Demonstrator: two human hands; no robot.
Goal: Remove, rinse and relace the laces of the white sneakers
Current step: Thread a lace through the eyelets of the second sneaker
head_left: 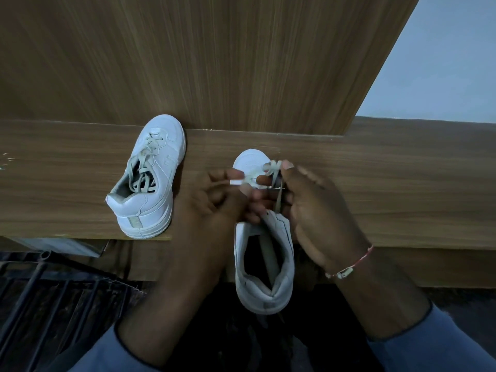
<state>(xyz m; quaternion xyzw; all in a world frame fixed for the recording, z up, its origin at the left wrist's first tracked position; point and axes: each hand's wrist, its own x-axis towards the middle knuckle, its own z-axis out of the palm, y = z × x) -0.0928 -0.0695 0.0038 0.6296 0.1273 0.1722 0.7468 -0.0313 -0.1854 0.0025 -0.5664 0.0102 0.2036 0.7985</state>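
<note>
Wood-grain worktop point(402, 183) carrying one laced white sneaker point(150, 181) left of centre, heel at the near edge, toe against the upright back panel point(241, 63).

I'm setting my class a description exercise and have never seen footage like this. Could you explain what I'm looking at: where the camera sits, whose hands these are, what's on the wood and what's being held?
There is no machine here. A person wears one camera on the head, and it looks down at their own two hands. On the wooden ledge stands a laced sneaker, its toe against the upright wood panel. A second sneaker is nearer, with its heel towards the camera and past the ledge's edge. The left hand and right hand both pinch its lace near the toe. A thread bracelet circles the right wrist.
</note>
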